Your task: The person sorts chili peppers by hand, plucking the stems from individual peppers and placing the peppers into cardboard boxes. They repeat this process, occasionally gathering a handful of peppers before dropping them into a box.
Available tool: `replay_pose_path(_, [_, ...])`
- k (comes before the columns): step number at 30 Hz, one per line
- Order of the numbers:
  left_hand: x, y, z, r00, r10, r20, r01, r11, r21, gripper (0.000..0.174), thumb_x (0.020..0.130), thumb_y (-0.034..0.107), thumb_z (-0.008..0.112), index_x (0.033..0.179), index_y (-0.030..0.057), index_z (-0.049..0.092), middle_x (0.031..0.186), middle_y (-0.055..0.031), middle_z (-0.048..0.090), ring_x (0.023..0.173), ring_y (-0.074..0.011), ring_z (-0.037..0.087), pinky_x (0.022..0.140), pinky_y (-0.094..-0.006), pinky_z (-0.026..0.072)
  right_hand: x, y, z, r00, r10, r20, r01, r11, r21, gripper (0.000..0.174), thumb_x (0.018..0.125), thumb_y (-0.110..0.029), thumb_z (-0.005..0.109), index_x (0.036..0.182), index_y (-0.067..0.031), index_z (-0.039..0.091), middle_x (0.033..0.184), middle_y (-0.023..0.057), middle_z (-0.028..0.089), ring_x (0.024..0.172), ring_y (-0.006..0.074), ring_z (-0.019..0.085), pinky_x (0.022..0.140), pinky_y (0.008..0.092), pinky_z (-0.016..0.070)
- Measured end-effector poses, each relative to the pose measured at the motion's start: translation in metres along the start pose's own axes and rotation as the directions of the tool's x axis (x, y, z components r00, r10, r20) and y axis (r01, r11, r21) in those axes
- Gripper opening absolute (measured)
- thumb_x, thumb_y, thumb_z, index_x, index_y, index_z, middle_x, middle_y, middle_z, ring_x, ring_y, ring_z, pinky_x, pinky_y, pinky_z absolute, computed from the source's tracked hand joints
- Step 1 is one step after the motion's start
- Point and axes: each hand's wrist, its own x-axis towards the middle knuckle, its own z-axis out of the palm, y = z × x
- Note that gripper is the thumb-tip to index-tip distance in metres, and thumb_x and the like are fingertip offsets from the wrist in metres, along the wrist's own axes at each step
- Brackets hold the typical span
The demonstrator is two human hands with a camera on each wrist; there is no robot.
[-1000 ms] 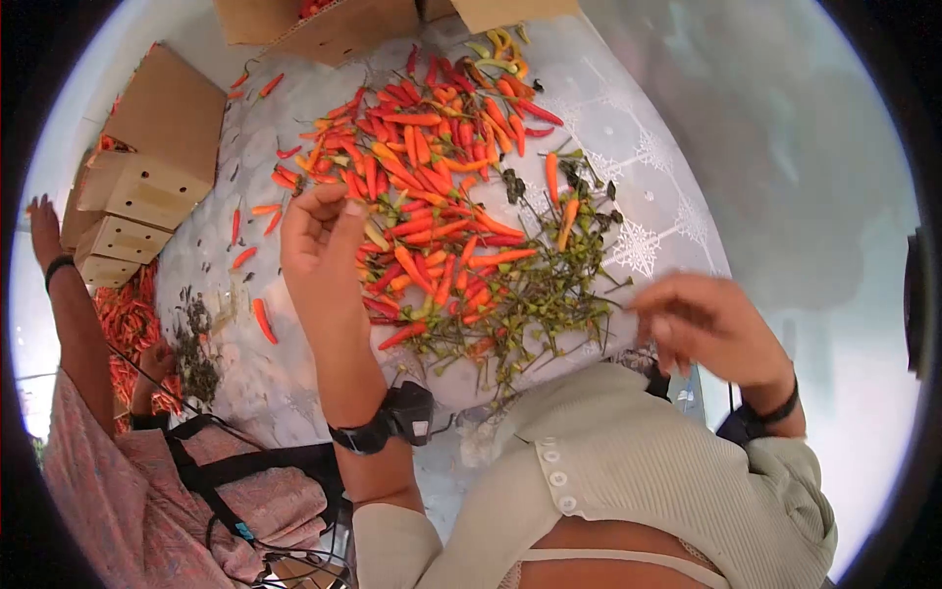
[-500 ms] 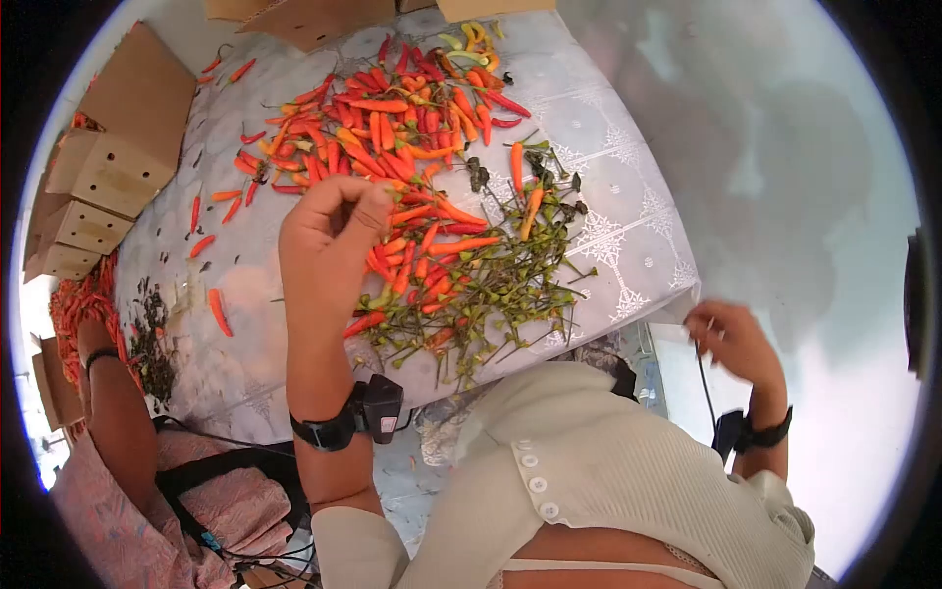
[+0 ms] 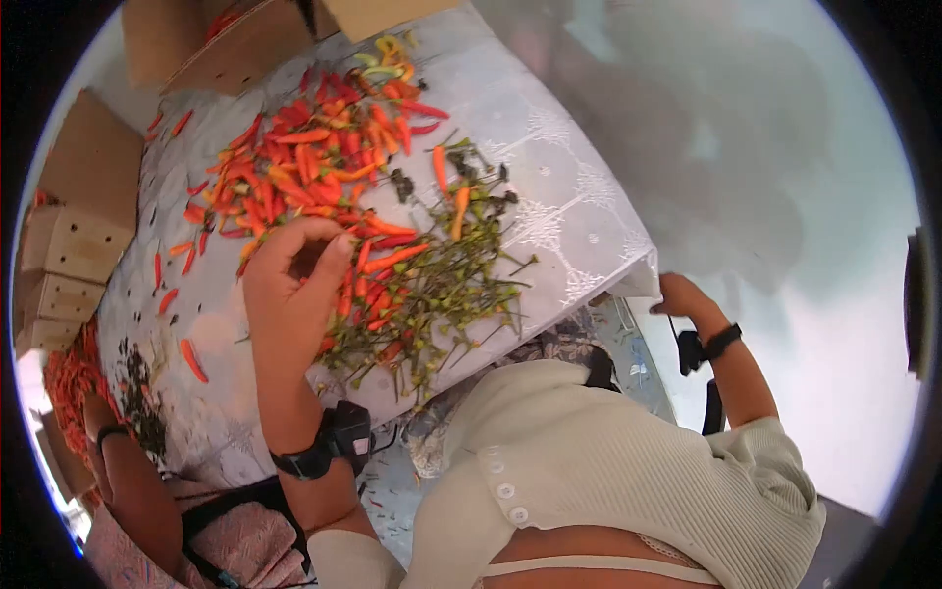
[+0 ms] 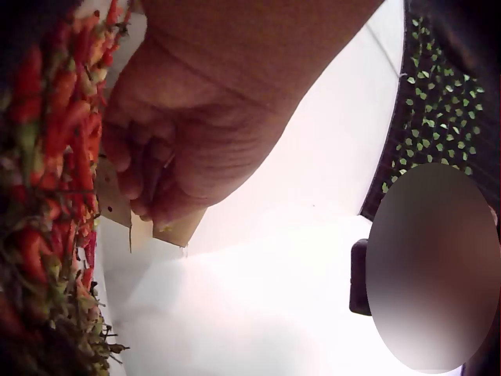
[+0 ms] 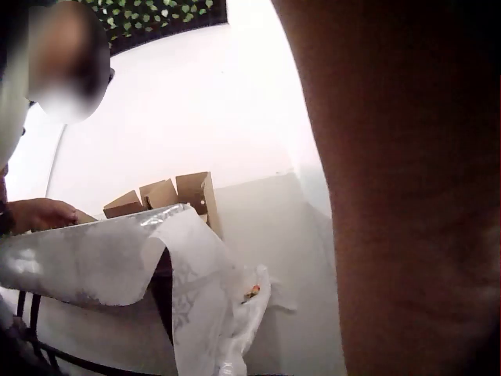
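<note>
Above the heap of red and orange chili peppers (image 3: 294, 167), my left hand (image 3: 294, 285) has its fingers curled and its thumb against the index finger. A tiny greenish speck shows at those fingertips; I cannot tell whether it is a held stem. Beside this hand spreads a pile of green chili stems (image 3: 432, 314), with a few peppers among them. Off the table's right corner, my right hand (image 3: 687, 297) is bent right by the edge of the tablecloth (image 3: 589, 245). Its fingertips are mostly hidden, and the right wrist view shows mainly skin of the arm (image 5: 407, 196).
Cardboard boxes (image 3: 78, 236) stand along the table's left side, another box (image 3: 235, 54) at the far end. Another person's arm (image 3: 137, 491) is at the lower left by more peppers (image 3: 74, 383). Clear plastic (image 5: 250, 313) with a reddish bit hangs by the table.
My right hand has moved away from the stem pile, over the table's edge to its right corner. The left hand stays over the peppers, fingers curled. The head view has swung right.
</note>
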Motion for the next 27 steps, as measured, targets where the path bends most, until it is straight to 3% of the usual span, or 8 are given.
replay_pose_path(4, [0.002, -0.004, 0.000, 1.000, 0.008, 0.005, -0.008, 0.999, 0.036, 0.013, 0.088, 0.009, 0.068, 0.096, -0.0011, 0.064, 0.082, 0.0005, 0.062, 0.071, -0.0056, 0.055, 0.065, -0.0216, 0.0445, 0.045, 0.011, -0.009, 0.991, -0.084, 0.103, 0.091, 0.994, -0.060, 0.043, 0.068, -0.028, 0.075, 0.103, -0.0052, 0.069, 0.097, 0.0183, 0.068, 0.088, 0.0370, 0.064, 0.080, 0.0438, 0.0510])
replay_pose_path(6, [0.002, -0.005, -0.001, 1.000, -0.014, 0.015, 0.014, 1.000, 0.015, 0.013, 0.089, 0.009, 0.067, 0.096, -0.0014, 0.063, 0.084, -0.0001, 0.062, 0.074, -0.0065, 0.055, 0.067, -0.0218, 0.0450, 0.071, 0.028, 0.005, 0.973, 0.065, 0.221, -0.041, 0.993, -0.111, 0.043, 0.070, -0.030, 0.074, 0.105, -0.0053, 0.069, 0.097, 0.0199, 0.068, 0.081, 0.0370, 0.065, 0.072, 0.0424, 0.0534])
replay_pose_path(12, [0.006, -0.009, 0.000, 0.994, -0.111, 0.025, 0.111, 0.994, -0.023, 0.013, 0.090, 0.010, 0.066, 0.097, -0.0009, 0.062, 0.086, -0.0005, 0.062, 0.078, -0.0068, 0.056, 0.070, -0.0221, 0.0452, 0.054, -0.003, -0.005, 0.824, 0.180, 0.537, -0.403, 0.852, 0.334, 0.037, 0.073, -0.009, 0.074, 0.109, -0.0036, 0.069, 0.098, 0.0153, 0.070, 0.082, 0.0234, 0.068, 0.061, 0.0362, 0.0539])
replay_pose_path(16, [0.006, -0.010, 0.001, 0.994, -0.110, 0.016, 0.110, 0.994, -0.013, 0.014, 0.090, 0.011, 0.066, 0.098, -0.0008, 0.062, 0.086, -0.0003, 0.062, 0.077, -0.0064, 0.055, 0.071, -0.0222, 0.0446, 0.026, -0.009, 0.032, 0.631, -0.295, 0.718, -0.170, 0.850, 0.499, 0.056, 0.067, -0.002, 0.075, 0.121, -0.0037, 0.063, 0.102, 0.0102, 0.065, 0.087, 0.0200, 0.063, 0.074, 0.0319, 0.0510])
replay_pose_path(18, [0.006, -0.008, 0.003, 0.996, -0.094, 0.003, 0.094, 0.995, -0.013, 0.014, 0.090, 0.011, 0.066, 0.098, -0.0007, 0.063, 0.086, -0.0002, 0.062, 0.077, -0.0066, 0.055, 0.071, -0.0224, 0.0444, -0.014, -0.048, -0.011, 0.520, -0.538, 0.663, -0.041, 0.760, 0.649, 0.048, 0.071, -0.002, 0.079, 0.116, -0.0014, 0.061, 0.086, 0.0050, 0.062, 0.078, 0.0137, 0.062, 0.072, 0.0279, 0.0515])
replay_pose_path(21, [0.005, -0.006, 0.003, 0.996, -0.087, 0.010, 0.087, 0.996, 0.018, 0.014, 0.090, 0.011, 0.066, 0.097, -0.0009, 0.063, 0.086, -0.0003, 0.062, 0.077, -0.0068, 0.055, 0.071, -0.0223, 0.0442, -0.064, -0.082, -0.076, 0.398, -0.699, 0.594, -0.192, 0.570, 0.799, 0.037, 0.079, 0.002, 0.074, 0.113, 0.0010, 0.061, 0.083, 0.0030, 0.059, 0.074, 0.0096, 0.057, 0.064, 0.0259, 0.0490])
replay_pose_path(25, [0.003, 0.002, 0.004, 0.998, -0.041, 0.039, 0.040, 0.999, 0.016, 0.013, 0.090, 0.010, 0.066, 0.096, -0.0011, 0.063, 0.085, -0.0007, 0.062, 0.078, -0.0066, 0.055, 0.070, -0.0222, 0.0442, -0.098, -0.143, -0.186, 0.412, -0.868, 0.277, 0.293, 0.415, 0.862, 0.025, 0.080, 0.000, 0.074, 0.104, -0.0019, 0.070, 0.085, 0.0047, 0.063, 0.068, 0.0123, 0.057, 0.060, 0.0238, 0.0462])
replay_pose_path(27, [0.002, 0.002, 0.003, 0.999, -0.004, 0.037, 0.005, 0.999, -0.033, 0.013, 0.090, 0.010, 0.066, 0.095, -0.0010, 0.064, 0.083, -0.0004, 0.062, 0.076, -0.0063, 0.056, 0.070, -0.0221, 0.0445, -0.095, -0.185, -0.213, 0.220, -0.968, 0.121, 0.469, 0.214, 0.857, 0.023, 0.081, -0.001, 0.069, 0.104, -0.0017, 0.068, 0.087, 0.0062, 0.063, 0.070, 0.0140, 0.060, 0.059, 0.0247, 0.0478])
